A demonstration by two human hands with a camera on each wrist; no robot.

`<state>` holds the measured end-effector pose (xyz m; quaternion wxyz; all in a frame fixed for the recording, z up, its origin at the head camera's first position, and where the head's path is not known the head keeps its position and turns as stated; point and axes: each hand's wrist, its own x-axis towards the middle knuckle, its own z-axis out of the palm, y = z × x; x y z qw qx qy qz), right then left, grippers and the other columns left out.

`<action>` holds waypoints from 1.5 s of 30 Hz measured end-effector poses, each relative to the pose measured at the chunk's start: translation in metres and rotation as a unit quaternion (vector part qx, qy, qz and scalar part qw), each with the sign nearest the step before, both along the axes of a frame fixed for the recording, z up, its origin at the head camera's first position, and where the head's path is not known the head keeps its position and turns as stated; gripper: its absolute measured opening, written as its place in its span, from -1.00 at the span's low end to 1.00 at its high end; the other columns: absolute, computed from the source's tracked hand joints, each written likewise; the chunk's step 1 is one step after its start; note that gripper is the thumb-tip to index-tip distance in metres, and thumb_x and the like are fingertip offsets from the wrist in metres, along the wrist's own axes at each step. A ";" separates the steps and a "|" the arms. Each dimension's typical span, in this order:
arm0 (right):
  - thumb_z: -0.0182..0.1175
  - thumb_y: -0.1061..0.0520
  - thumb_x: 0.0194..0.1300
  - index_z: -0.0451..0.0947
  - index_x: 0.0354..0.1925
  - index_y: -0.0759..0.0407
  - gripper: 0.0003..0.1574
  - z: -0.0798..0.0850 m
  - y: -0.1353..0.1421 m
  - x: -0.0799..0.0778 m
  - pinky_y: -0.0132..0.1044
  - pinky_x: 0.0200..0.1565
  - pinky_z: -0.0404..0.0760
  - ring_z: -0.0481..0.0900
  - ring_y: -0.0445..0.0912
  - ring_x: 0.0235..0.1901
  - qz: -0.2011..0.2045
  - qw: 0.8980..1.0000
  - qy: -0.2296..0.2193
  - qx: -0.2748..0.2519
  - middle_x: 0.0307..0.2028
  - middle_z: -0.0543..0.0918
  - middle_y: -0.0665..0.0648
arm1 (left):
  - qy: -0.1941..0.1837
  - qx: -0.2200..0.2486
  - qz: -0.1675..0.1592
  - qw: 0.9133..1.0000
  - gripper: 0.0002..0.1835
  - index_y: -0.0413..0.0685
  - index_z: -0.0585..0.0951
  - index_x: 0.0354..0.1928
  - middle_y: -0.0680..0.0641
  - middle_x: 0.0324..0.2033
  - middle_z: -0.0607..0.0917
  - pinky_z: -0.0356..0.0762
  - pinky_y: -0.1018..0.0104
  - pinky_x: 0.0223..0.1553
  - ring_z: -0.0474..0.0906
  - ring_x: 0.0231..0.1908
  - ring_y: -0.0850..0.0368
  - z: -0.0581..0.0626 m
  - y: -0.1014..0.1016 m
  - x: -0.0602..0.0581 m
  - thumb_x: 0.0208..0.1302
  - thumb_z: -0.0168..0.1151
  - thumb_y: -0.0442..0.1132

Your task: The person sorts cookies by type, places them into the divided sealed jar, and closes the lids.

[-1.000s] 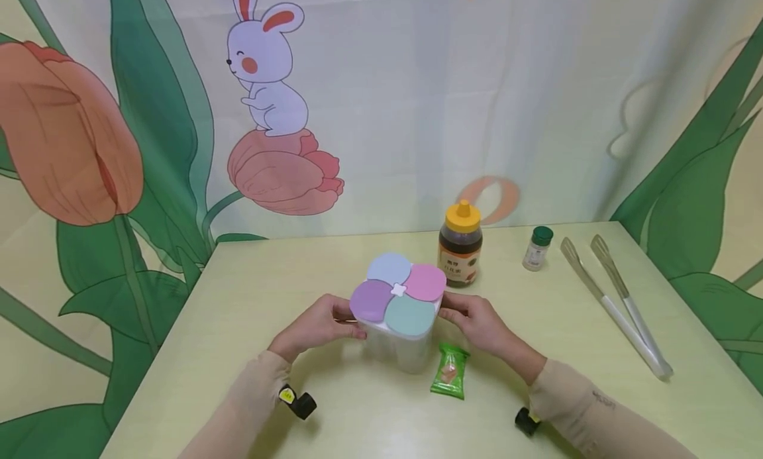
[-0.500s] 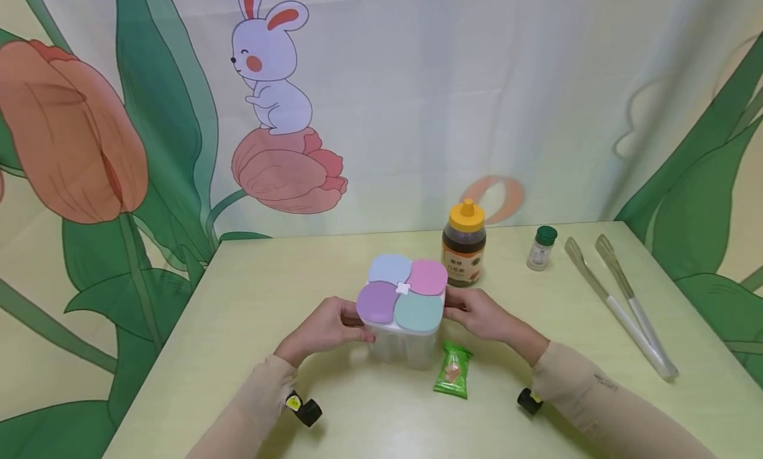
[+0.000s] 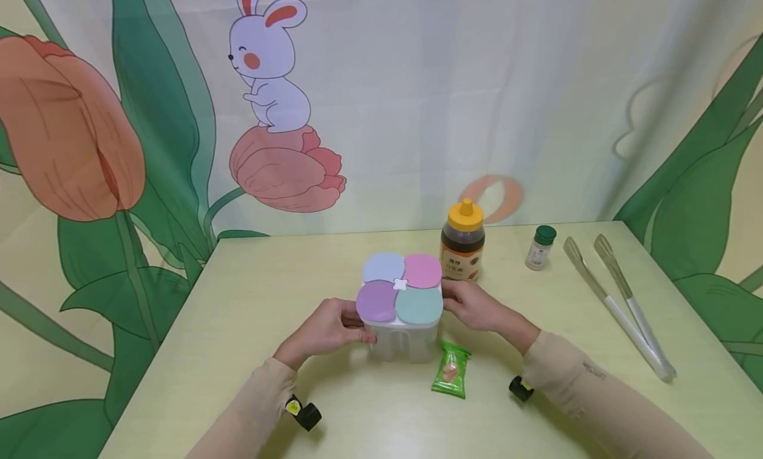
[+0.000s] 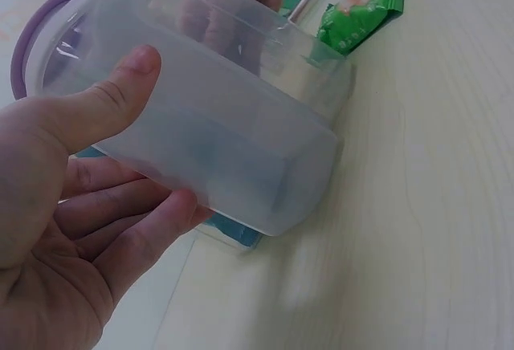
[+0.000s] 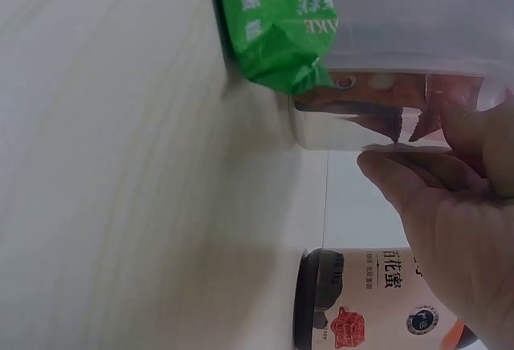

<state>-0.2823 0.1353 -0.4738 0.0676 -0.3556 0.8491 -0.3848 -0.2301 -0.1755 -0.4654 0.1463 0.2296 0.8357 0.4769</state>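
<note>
A clear plastic storage box [image 3: 405,343] with several compartments stands upright at the middle of the table. Its petal-shaped lids [image 3: 378,301] are purple, blue, pink and green, all lying closed. My left hand [image 3: 326,326] grips the left side, thumb on the front wall and fingers round behind, as the left wrist view shows. At the far right corner my right hand [image 3: 475,305] holds the box between thumb and fingers. Through the wall in the right wrist view shows a reddish-brown packet [image 5: 377,93]. A green snack packet [image 3: 451,371] lies close by the box's front right.
Just behind the right hand stands a honey bottle [image 3: 461,244] with a yellow cap. Further right are a small green-capped jar [image 3: 540,248] and long tongs [image 3: 626,306]. A printed curtain [image 3: 417,101] hangs behind the table's back edge.
The storage box has turned slightly counterclockwise, seen from above, so a flat side now faces me. Its base sits a little further back. Both hands have kept their hold.
</note>
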 end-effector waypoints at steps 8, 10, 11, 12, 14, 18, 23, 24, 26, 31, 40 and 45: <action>0.05 0.31 0.41 0.53 0.11 0.30 -0.66 0.004 -0.004 0.003 -0.07 0.01 0.64 0.64 0.08 0.01 -0.019 1.000 0.011 0.006 0.00 0.68 0.25 | 0.009 -0.012 0.002 1.000 -0.62 0.01 0.71 -0.10 0.04 -0.25 0.78 0.65 0.38 -0.14 0.72 -0.21 0.18 0.000 0.001 0.002 0.01 0.52 -0.06; 0.07 0.30 0.40 0.54 0.10 0.30 -0.67 0.006 -0.004 0.002 -0.08 0.01 0.64 0.65 0.07 0.00 -0.025 1.000 0.010 0.007 -0.01 0.69 0.25 | 0.008 -0.015 0.006 1.000 -0.62 0.03 0.71 -0.10 0.04 -0.24 0.78 0.65 0.37 -0.12 0.71 -0.20 0.20 -0.001 0.001 0.002 0.02 0.52 -0.06; 0.08 0.29 0.40 0.55 0.09 0.29 -0.67 0.007 -0.005 0.002 -0.08 0.01 0.64 0.65 0.07 -0.01 -0.027 1.000 0.007 0.008 -0.02 0.69 0.25 | 0.006 -0.015 0.007 1.000 -0.62 0.04 0.71 -0.09 0.04 -0.23 0.78 0.65 0.36 -0.11 0.71 -0.19 0.20 -0.001 0.000 0.002 0.02 0.52 -0.07; 0.09 0.28 0.39 0.56 0.09 0.29 -0.67 0.007 -0.005 0.002 -0.08 0.02 0.64 0.65 0.06 0.00 -0.032 0.999 0.005 0.010 -0.02 0.69 0.24 | 0.005 -0.014 0.009 1.000 -0.62 0.04 0.70 -0.08 0.04 -0.22 0.78 0.65 0.36 -0.10 0.71 -0.18 0.20 -0.002 0.000 0.002 0.03 0.51 -0.07; 0.12 0.25 0.38 0.57 0.08 0.26 -0.67 0.008 -0.005 0.002 -0.07 0.04 0.63 0.65 0.06 0.01 -0.045 0.999 0.000 0.018 -0.01 0.69 0.23 | 0.006 -0.013 0.010 1.000 -0.61 0.04 0.70 -0.05 0.04 -0.20 0.78 0.64 0.37 -0.08 0.71 -0.16 0.19 -0.005 0.000 0.002 0.04 0.50 -0.07; 0.19 0.22 0.34 0.58 0.10 0.24 -0.63 0.010 -0.004 0.004 -0.05 0.08 0.61 0.65 0.08 0.04 -0.067 0.997 0.000 0.024 0.02 0.69 0.22 | 0.017 -0.004 0.012 1.000 -0.59 0.01 0.69 -0.02 0.03 -0.18 0.77 0.64 0.38 -0.08 0.71 -0.14 0.16 -0.010 0.001 0.003 0.06 0.49 -0.08; 0.25 0.21 0.30 0.54 0.16 0.27 -0.54 0.009 -0.002 0.007 -0.12 0.01 0.66 0.69 0.06 -0.03 -0.080 0.996 -0.021 0.011 0.00 0.69 0.23 | 0.021 0.004 0.018 1.000 -0.56 0.02 0.68 0.02 0.02 -0.11 0.76 0.63 0.39 -0.05 0.70 -0.08 0.14 -0.014 0.000 0.007 0.08 0.48 -0.06; 0.26 0.21 0.29 0.54 0.16 0.28 -0.53 0.008 -0.002 0.008 -0.14 -0.01 0.66 0.69 0.04 -0.06 -0.082 0.996 -0.023 0.011 -0.02 0.70 0.22 | 0.019 0.007 0.018 1.000 -0.55 0.01 0.67 0.04 0.00 -0.08 0.75 0.62 0.37 -0.02 0.69 -0.06 0.12 -0.014 -0.001 0.007 0.08 0.48 -0.07; 0.28 0.20 0.27 0.54 0.14 0.28 -0.53 0.008 -0.001 0.010 -0.15 -0.04 0.68 0.71 0.01 -0.10 -0.085 0.996 -0.021 0.011 -0.08 0.72 0.19 | 0.015 0.013 0.018 1.000 -0.51 -0.01 0.65 0.07 -0.02 -0.01 0.72 0.61 0.32 0.03 0.67 0.00 0.08 -0.016 -0.002 0.009 0.07 0.49 -0.08; 0.33 0.16 0.23 0.58 0.07 0.25 -0.57 0.007 0.004 0.017 -0.20 -0.12 0.69 0.70 -0.09 -0.20 -0.087 0.996 -0.005 0.022 -0.20 0.74 0.09 | 0.018 0.023 0.016 0.999 -0.45 -0.06 0.61 0.12 -0.08 0.07 0.67 0.55 0.11 0.14 0.59 0.13 -0.05 -0.013 -0.004 0.012 0.03 0.52 -0.19; 0.34 0.05 0.24 0.63 -0.08 0.18 -0.67 0.000 0.013 0.030 -0.26 -0.20 0.67 0.63 -0.20 -0.30 -0.070 0.995 -0.001 0.073 -0.27 0.69 0.00 | 0.076 0.036 0.063 0.994 -0.27 -0.06 0.51 0.24 -0.05 0.11 0.64 0.51 0.15 0.19 0.57 0.13 -0.01 0.000 -0.012 0.017 -0.05 0.56 -0.24; 0.34 0.03 0.23 0.64 -0.07 0.19 -0.65 0.001 0.014 0.034 -0.36 -0.25 0.63 0.61 -0.21 -0.32 -0.060 0.995 -0.013 0.084 -0.30 0.69 -0.01 | 0.113 0.039 0.083 0.989 -0.20 -0.13 0.46 0.28 -0.08 0.11 0.63 0.52 0.19 0.18 0.56 0.13 -0.04 0.010 -0.016 0.021 -0.07 0.57 -0.26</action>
